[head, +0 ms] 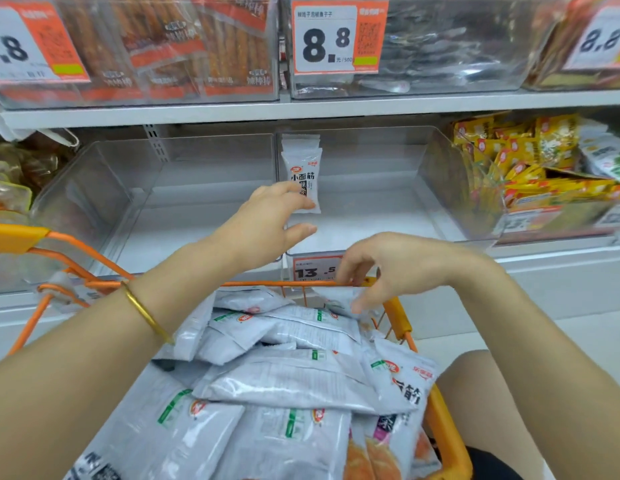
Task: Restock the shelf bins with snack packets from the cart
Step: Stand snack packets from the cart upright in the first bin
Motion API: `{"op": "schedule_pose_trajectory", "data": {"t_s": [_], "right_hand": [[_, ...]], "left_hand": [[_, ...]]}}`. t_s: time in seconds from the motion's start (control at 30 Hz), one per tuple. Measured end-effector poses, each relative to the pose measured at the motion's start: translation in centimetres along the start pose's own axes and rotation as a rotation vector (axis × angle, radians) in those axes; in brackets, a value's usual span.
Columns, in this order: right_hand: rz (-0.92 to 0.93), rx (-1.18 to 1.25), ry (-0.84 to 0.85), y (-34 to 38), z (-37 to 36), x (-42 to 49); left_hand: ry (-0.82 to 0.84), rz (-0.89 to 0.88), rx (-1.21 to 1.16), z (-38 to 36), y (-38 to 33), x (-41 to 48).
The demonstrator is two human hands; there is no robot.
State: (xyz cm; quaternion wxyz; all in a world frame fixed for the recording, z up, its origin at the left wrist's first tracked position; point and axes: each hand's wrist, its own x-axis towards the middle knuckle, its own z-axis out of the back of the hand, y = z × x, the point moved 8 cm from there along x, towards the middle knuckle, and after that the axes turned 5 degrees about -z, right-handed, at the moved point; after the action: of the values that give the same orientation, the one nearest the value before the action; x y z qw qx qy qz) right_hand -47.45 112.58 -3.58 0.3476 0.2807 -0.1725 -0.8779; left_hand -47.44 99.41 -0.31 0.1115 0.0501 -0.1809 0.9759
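Observation:
An orange cart (443, 424) in front of me is heaped with white snack packets (284, 375). A clear middle shelf bin (377, 202) holds white packets (303, 164) standing upright against its left wall. My left hand (267, 223) reaches into that bin, its fingertips touching the lower part of the front packet and its thumb spread apart below. At the cart's far rim my right hand (388, 268) hovers with its fingers curled down, pinching the top edge of a white packet (331, 299).
Left of the middle bin is another clear bin (197, 202). Yellow packets (530, 168) fill the bin on the right. A 13.5 price tag (313, 270) hangs on the middle bin's front. The upper shelf (301, 109) carries bins with 8.8 tags.

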Motion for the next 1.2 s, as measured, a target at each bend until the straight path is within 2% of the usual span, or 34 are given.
{"op": "schedule_pose_trajectory", "data": {"t_s": [0.07, 0.13, 0.3, 0.37, 0.47, 0.53, 0.6, 0.63, 0.7, 0.77, 0.83, 0.87, 0.97, 1.07, 1.13, 1.2], "right_hand": [[0.028, -0.103, -0.127, 0.2, 0.7, 0.2], [0.023, -0.084, -0.286, 0.3, 2.6, -0.1], [-0.067, 0.461, -0.647, -0.8, 7.5, -1.6], [-0.096, 0.616, -0.697, -0.6, 7.9, -1.5], [-0.039, 0.851, -0.636, 1.1, 7.4, -0.7], [0.043, 0.992, -0.53, 2.3, 6.8, 0.0], [0.051, 1.106, -0.505, 2.2, 6.5, 0.6], [0.032, 1.113, -0.541, 1.6, 6.6, 0.9], [-0.029, 0.957, -0.601, 0.3, 6.7, 1.5], [-0.065, 0.819, -0.465, -0.2, 5.5, 2.7], [-0.052, 0.845, -0.279, -0.1, 3.6, 3.6], [-0.025, 0.884, -0.241, 0.1, 3.1, 3.8], [0.009, 0.893, -0.281, 0.2, 3.3, 4.3], [-0.051, 0.856, -0.226, -0.4, 3.3, 5.2], [-0.098, 0.952, -0.212, -1.5, 3.6, 6.2], [-0.173, 1.073, -0.288, -3.5, 4.5, 7.7]], "left_hand": [[-0.034, -0.023, -0.059, 0.2, -0.3, -0.3], [-0.07, -0.016, -0.162, 0.6, -0.7, -0.7], [-0.224, 0.112, -0.491, 2.1, -1.1, -1.7], [-0.172, 0.115, -0.551, 1.6, -1.9, -1.6], [-0.061, 0.075, -0.537, 0.4, -3.5, -1.3], [-0.089, 0.083, -0.516, 0.4, -3.4, -1.0], [-0.132, 0.135, -0.562, 0.7, -2.3, -0.7], [-0.137, 0.164, -0.628, 0.7, -1.7, -0.6], [-0.128, 0.221, -0.809, 0.3, -0.4, -0.3], [-0.134, 0.26, -0.99, 0.1, -0.1, -0.3], [-0.158, 0.285, -1.133, 0.1, 0.2, -0.1], [-0.174, 0.312, -1.182, 0.1, 0.4, 0.0], [-0.198, 0.425, -1.256, -0.4, 1.8, 0.3], [-0.155, 0.461, -1.21, -0.7, 2.1, 0.7], [-0.168, 0.482, -1.125, -0.6, 2.6, 1.0], [-0.214, 0.5, -0.843, 0.0, 4.1, 1.2]]}}
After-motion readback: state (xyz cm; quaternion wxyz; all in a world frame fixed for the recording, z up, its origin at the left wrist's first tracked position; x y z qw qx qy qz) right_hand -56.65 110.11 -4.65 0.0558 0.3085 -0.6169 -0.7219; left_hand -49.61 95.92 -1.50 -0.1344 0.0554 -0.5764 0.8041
